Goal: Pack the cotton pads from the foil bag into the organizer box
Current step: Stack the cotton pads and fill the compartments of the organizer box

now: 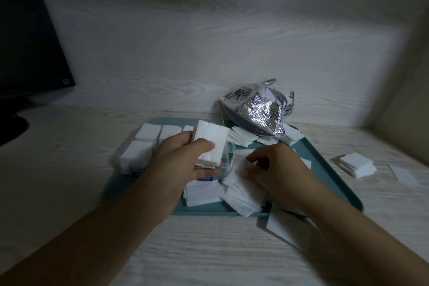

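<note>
**Cotton pads: weigh nothing, slide like crazy**

So the left hand (185, 158) has a neat stack of pads (210, 144) pinched thumb-on-top, fingers underneath, held over the clear organizer box (226, 160) in the left half of the teal tray (325, 165). The right hand (276, 169) has its fingers curled down onto the loose pile (241, 193) near the tray's front edge; looks like it's pinching a pad or two, though I can't tell how many.

Handling-wise, I'd say these are super light and soft, and a stack will fan out or shear sideways if you squeeze only one corner. Best bet is clamping across the flat faces, like the left hand does, and squaring the edges before dropping them into a compartment. Single pads look floppy and clingy, so gather several at once.

A few compartments along the tray's far-left side already look filled. The foil bag (257, 109) sits crumpled at the far edge, more pads spilled beside it, and a small stack (357, 162) lies off the tray, past its right edge.
</note>
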